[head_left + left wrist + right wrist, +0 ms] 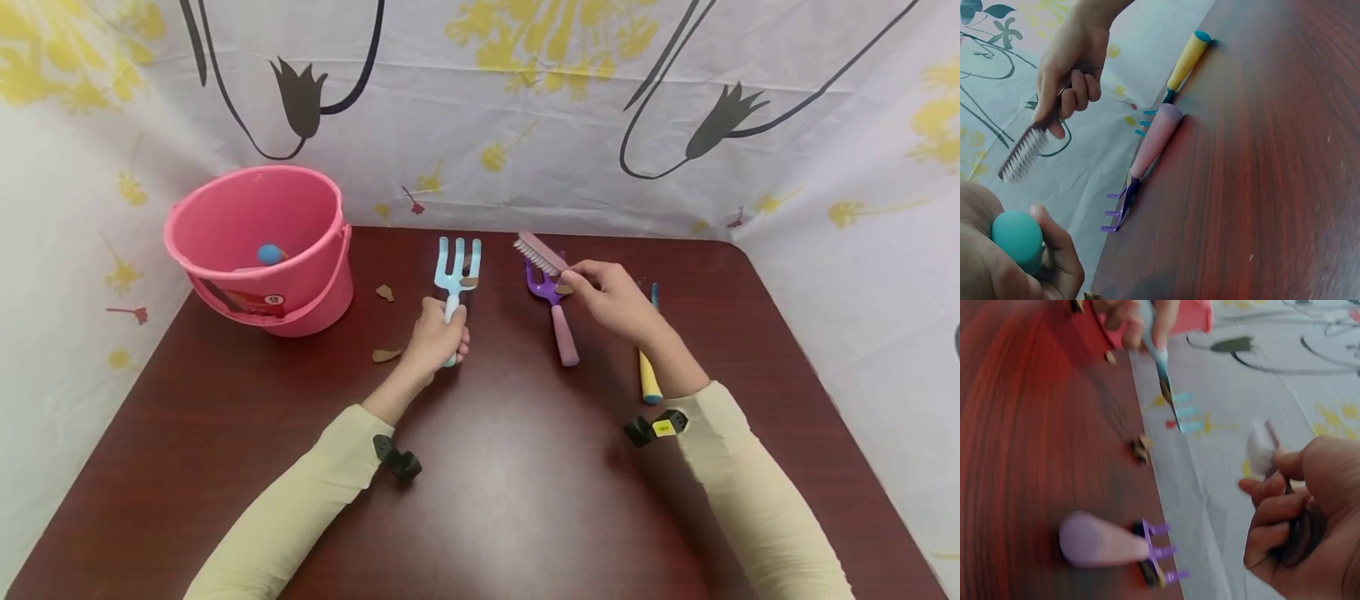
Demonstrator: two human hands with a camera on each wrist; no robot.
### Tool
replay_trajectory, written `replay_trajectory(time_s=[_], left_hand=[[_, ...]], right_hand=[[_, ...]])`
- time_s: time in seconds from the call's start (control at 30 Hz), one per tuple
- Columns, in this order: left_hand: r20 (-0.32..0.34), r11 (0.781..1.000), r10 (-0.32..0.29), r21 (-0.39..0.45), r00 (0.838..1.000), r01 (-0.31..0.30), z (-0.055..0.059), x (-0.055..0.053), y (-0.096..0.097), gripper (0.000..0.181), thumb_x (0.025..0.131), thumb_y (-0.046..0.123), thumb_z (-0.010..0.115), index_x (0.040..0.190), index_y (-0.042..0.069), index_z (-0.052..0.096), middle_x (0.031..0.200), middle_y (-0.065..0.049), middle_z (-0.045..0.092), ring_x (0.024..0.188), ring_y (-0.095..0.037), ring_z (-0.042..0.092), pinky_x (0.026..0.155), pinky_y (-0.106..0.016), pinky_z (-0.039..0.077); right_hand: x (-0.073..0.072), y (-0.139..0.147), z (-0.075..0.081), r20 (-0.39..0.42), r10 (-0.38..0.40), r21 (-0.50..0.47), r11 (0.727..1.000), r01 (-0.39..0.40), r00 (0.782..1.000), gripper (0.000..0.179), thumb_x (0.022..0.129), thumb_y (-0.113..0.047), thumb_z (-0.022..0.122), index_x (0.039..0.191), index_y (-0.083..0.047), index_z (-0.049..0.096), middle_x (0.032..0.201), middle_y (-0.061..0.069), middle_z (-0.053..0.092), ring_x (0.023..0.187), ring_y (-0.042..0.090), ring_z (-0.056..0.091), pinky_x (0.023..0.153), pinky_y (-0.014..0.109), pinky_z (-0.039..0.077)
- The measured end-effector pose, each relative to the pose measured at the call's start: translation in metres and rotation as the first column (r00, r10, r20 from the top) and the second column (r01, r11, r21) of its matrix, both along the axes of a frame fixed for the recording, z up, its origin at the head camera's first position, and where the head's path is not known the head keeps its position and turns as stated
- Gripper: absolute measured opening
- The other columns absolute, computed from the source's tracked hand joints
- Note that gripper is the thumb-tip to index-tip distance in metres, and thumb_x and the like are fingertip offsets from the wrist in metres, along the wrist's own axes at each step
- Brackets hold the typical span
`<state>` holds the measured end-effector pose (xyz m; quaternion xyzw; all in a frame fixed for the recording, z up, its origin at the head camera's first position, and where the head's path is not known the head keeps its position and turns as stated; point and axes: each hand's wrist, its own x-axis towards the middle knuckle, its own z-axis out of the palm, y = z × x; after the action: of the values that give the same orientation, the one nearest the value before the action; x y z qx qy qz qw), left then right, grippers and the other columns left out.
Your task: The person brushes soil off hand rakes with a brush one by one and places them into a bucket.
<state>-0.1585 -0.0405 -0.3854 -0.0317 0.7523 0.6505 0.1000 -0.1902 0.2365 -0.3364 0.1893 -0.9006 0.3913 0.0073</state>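
Observation:
My left hand (435, 337) grips the handle of a light blue garden hand fork (453, 283), its tines pointing toward the back wall. A small brown flake (469, 282) shows on the fork's head. The teal end of the handle (1017, 240) sticks out of my fist in the left wrist view. In my right hand (618, 300) is a pink brush (543, 252) with white bristles, held above a purple hand fork with a pink handle (564, 335) that lies on the table. Under my right forearm lies a yellow-handled fork (648, 379), partly hidden, its tines teal.
A pink bucket (315, 312) stands at the back left with a blue rounded thing (270, 254) inside. Brown flakes (385, 292) lie on the dark red table (480, 500) near the bucket. A patterned white sheet (525, 183) hangs along the back and sides.

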Motion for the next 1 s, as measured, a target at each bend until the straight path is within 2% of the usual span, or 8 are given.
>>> replay_trajectory(time_s=[0.13, 0.23, 0.37, 0.5, 0.6, 0.73, 1.0], left_hand=[[0.004, 0.997, 0.035, 0.068, 0.999, -0.035, -0.003, -0.001, 0.004, 0.028, 0.108, 0.019, 0.049, 0.122, -0.004, 0.042, 0.072, -0.007, 0.055, 0.051, -0.01, 0.051, 0.044, -0.021, 0.048], [0.009, 0.994, 0.059, 0.096, 0.998, -0.059, -0.005, -0.001, 0.007, 0.026, 0.108, 0.019, 0.05, 0.119, -0.004, 0.046, 0.073, -0.007, 0.054, 0.05, -0.009, 0.049, 0.044, -0.02, 0.047], [0.016, 0.99, 0.079, 0.12, 0.997, -0.08, -0.006, 0.001, 0.01, 0.023, 0.107, 0.018, 0.05, 0.115, -0.003, 0.048, 0.078, -0.011, 0.053, 0.05, -0.01, 0.048, 0.044, -0.019, 0.046], [0.024, 0.986, 0.085, 0.139, 0.996, -0.088, -0.006, 0.002, 0.014, 0.023, 0.107, 0.018, 0.05, 0.116, -0.003, 0.046, 0.08, -0.012, 0.053, 0.05, -0.011, 0.047, 0.044, -0.02, 0.045], [0.026, 0.984, 0.097, 0.147, 0.995, -0.1, -0.005, 0.003, 0.016, 0.024, 0.107, 0.019, 0.049, 0.118, -0.003, 0.045, 0.08, -0.009, 0.051, 0.051, -0.011, 0.047, 0.044, -0.021, 0.045], [0.029, 0.98, 0.125, 0.151, 0.992, -0.128, -0.004, 0.002, 0.017, 0.025, 0.107, 0.019, 0.047, 0.119, -0.003, 0.045, 0.077, -0.006, 0.049, 0.05, -0.01, 0.046, 0.043, -0.021, 0.044], [0.028, 0.977, 0.133, 0.162, 0.991, -0.135, -0.005, 0.001, 0.027, 0.023, 0.107, 0.019, 0.046, 0.117, -0.001, 0.045, 0.076, -0.005, 0.049, 0.05, -0.01, 0.045, 0.042, -0.02, 0.041]], right_hand=[[0.002, -0.02, 0.002, 0.06, -0.021, 0.051, 0.999, 0.017, 0.998, 0.04, 0.109, -0.033, 0.049, 0.116, 0.002, 0.068, 0.082, 0.01, 0.059, 0.068, 0.022, 0.047, 0.057, 0.033, 0.038], [0.0, -0.036, 0.001, 0.078, -0.02, 0.039, 0.999, 0.017, 0.997, 0.037, 0.108, -0.032, 0.053, 0.11, 0.001, 0.069, 0.081, 0.008, 0.059, 0.072, 0.022, 0.048, 0.061, 0.034, 0.039], [-0.007, -0.052, -0.003, 0.06, 0.009, 0.026, 1.0, -0.011, 0.998, 0.037, 0.106, -0.034, 0.055, 0.101, -0.001, 0.069, 0.073, 0.006, 0.056, 0.065, 0.022, 0.046, 0.057, 0.035, 0.037], [-0.013, -0.061, -0.005, 0.035, 0.008, 0.042, 0.999, -0.01, 0.999, 0.046, 0.108, -0.04, 0.049, 0.099, -0.002, 0.071, 0.068, 0.006, 0.051, 0.062, 0.022, 0.045, 0.057, 0.036, 0.038], [-0.015, -0.064, -0.004, 0.024, -0.004, 0.086, 0.996, 0.002, 1.0, 0.048, 0.108, -0.042, 0.047, 0.09, -0.004, 0.07, 0.063, 0.006, 0.047, 0.058, 0.022, 0.043, 0.056, 0.036, 0.038], [-0.014, -0.064, -0.002, 0.013, -0.008, 0.15, 0.989, 0.006, 1.0, 0.049, 0.107, -0.04, 0.051, 0.073, -0.006, 0.062, 0.056, 0.003, 0.042, 0.05, 0.019, 0.037, 0.051, 0.035, 0.034], [-0.011, -0.071, -0.002, -0.002, -0.027, 0.239, 0.971, 0.026, 1.0, 0.049, 0.105, -0.038, 0.056, 0.063, -0.012, 0.056, 0.053, -0.002, 0.036, 0.048, 0.016, 0.035, 0.047, 0.033, 0.03]])
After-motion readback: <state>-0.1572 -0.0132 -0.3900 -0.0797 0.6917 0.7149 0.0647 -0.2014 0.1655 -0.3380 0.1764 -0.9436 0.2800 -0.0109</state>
